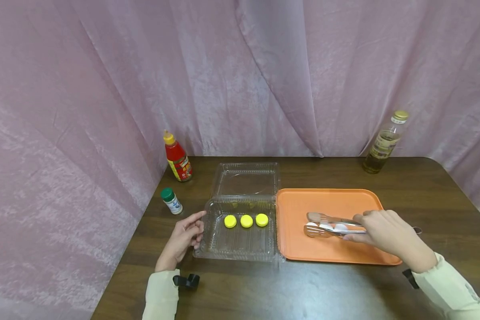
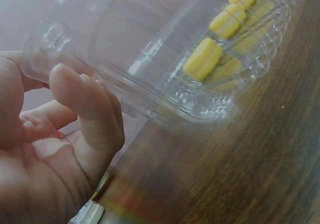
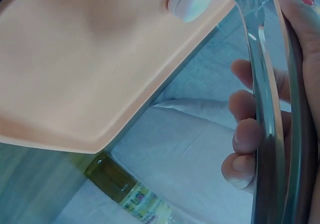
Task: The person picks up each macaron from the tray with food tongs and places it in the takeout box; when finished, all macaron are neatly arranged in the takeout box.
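Note:
My left hand (image 1: 186,233) is at the left edge of an open clear plastic container (image 1: 240,249), its fingers at the rim; the left wrist view shows the rim between fingertips. Inside that container, three yellow macarons (image 1: 246,221) stand in a row, seen side-on in the left wrist view. With my right hand (image 1: 388,233) I grip metal tongs (image 1: 354,221) over an orange tray (image 1: 316,202). The tongs' copper-coloured ends stand apart on either side of a row of white macarons (image 1: 340,228), partly hidden by the lower arm. One white macaron (image 3: 190,2) shows plainly in the right wrist view.
The container's lid (image 1: 246,180) lies folded back towards the curtain (image 1: 240,89). A red sauce bottle (image 1: 178,160) and a green-capped shaker (image 1: 172,201) stand at the left. An oil bottle (image 1: 382,146) stands at the back right of the wooden table (image 1: 232,289).

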{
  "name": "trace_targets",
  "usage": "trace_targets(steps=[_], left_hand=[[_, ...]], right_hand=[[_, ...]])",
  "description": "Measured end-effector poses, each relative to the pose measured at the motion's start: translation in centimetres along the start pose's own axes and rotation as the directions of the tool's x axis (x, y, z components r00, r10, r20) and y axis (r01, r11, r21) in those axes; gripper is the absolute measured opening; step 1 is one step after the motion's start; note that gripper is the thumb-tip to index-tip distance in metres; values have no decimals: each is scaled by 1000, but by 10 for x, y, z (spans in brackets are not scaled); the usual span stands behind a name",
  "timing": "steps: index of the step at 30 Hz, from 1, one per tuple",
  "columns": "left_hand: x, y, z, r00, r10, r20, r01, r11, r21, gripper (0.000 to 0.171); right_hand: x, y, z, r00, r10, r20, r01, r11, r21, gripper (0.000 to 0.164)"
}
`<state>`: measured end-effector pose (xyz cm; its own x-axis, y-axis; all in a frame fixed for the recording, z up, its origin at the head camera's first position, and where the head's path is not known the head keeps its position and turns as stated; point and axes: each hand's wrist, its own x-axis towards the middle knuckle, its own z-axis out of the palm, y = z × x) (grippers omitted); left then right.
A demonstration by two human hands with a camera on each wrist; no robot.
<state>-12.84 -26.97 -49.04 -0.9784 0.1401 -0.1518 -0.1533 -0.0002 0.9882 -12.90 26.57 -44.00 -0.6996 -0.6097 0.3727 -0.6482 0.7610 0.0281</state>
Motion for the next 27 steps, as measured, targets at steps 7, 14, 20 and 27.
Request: trace_targets(steps=[7, 14, 20, 27], left_hand=[[0, -2, -1, 1000, 7, 7, -7, 1000, -5, 55], [1, 0, -2, 1000, 13, 9, -13, 1000, 7, 55], [0, 0, -2, 1000, 12, -3, -13, 1000, -3, 57], [0, 1, 0, 1000, 7, 4, -7, 1000, -13, 58]], right_hand=[[5, 0, 2, 1000, -17, 7, 17, 1000, 3, 45], [15, -6, -6, 997, 28, 72, -30, 999, 20, 43], [29, -9, -19, 997, 1, 74, -3, 1000, 27, 43], [46, -6, -33, 994, -94, -50, 93, 995, -25, 45]])
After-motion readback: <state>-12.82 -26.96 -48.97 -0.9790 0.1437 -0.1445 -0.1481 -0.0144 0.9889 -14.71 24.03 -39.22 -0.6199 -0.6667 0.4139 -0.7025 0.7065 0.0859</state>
